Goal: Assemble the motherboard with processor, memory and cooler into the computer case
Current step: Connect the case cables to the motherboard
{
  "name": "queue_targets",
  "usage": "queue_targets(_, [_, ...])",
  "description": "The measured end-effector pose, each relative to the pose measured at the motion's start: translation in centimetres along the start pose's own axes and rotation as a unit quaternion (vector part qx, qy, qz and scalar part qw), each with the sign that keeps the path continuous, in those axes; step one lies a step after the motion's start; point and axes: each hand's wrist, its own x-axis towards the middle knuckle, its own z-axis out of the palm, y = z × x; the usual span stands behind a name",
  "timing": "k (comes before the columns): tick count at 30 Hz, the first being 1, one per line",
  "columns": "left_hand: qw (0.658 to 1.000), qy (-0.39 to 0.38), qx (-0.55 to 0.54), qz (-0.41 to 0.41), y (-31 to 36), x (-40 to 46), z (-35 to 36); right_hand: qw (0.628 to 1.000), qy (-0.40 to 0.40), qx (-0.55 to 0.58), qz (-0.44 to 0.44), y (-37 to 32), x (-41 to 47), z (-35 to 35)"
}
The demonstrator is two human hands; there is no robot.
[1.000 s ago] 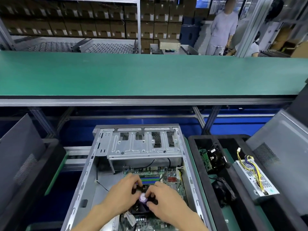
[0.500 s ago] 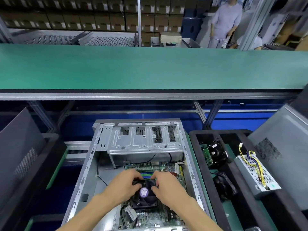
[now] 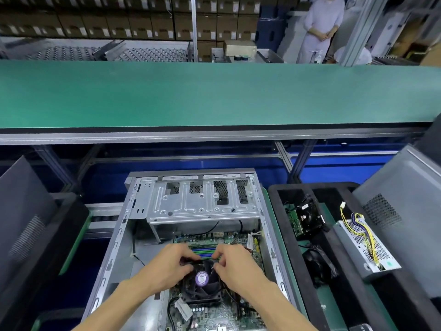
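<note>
An open grey computer case (image 3: 112,256) lies in front of me. The green motherboard (image 3: 226,314) lies inside it, with blue and green memory slots (image 3: 205,251) at its far side. A black cooler fan (image 3: 202,286) with a purple round label sits on the board. My left hand (image 3: 168,266) grips the fan's far left corner. My right hand (image 3: 235,265) grips the fan's far right corner, and what its fingertips pinch is hidden. A silver drive cage (image 3: 202,201) spans the case's far end.
A black tray (image 3: 274,194) to the right holds a second board with cooler (image 3: 304,219), a black fan (image 3: 318,265) and a perforated metal power supply (image 3: 365,244) with yellow wires. A grey side panel (image 3: 405,211) leans at right, another (image 3: 21,211) at left. A green conveyor belt (image 3: 214,94) runs behind; a person (image 3: 321,27) stands beyond it.
The view has tilted down, so the case sits higher in the frame. Both hands have slid from over the fan's label to its far corners, uncovering the label.
</note>
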Motion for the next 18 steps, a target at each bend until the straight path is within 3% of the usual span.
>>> queue_targets(18, [1.000, -0.001, -0.006, -0.019, 0.34, -0.14, -0.30, 0.999, -0.034, 0.001, 0.005, -0.15, 0.30, -0.16])
